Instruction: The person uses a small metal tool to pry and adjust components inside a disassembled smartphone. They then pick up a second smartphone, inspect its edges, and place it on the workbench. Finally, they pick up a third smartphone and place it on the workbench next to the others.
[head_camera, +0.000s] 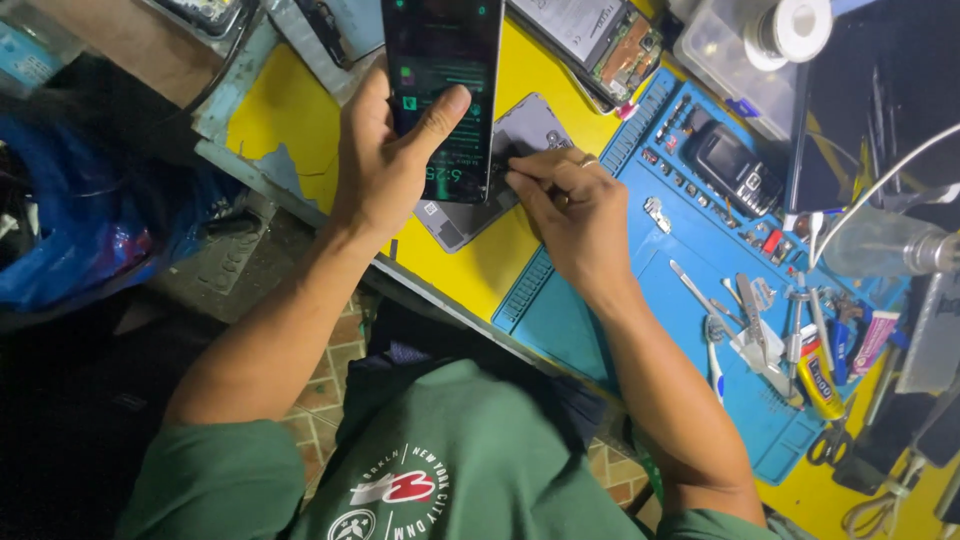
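My left hand (385, 150) grips a black smartphone (443, 90) with its screen lit, my thumb lying across the glass. Under it on the yellow tabletop (290, 110) lies a grey phone back cover (530, 130). The pinched fingertips of my right hand (570, 205) press on that cover right beside the phone's lower edge; whether they hold a small part is hidden. A ring shows on one finger of that hand.
A blue repair mat (640, 270) lies to the right with a small keypad phone (735, 170), tweezers and tools (760, 330), a glue tube (818, 378) and scissors (830, 440). An opened phone (600, 40) and a clear box with a solder spool (790, 30) sit behind. A blue bag (70, 220) hangs at left.
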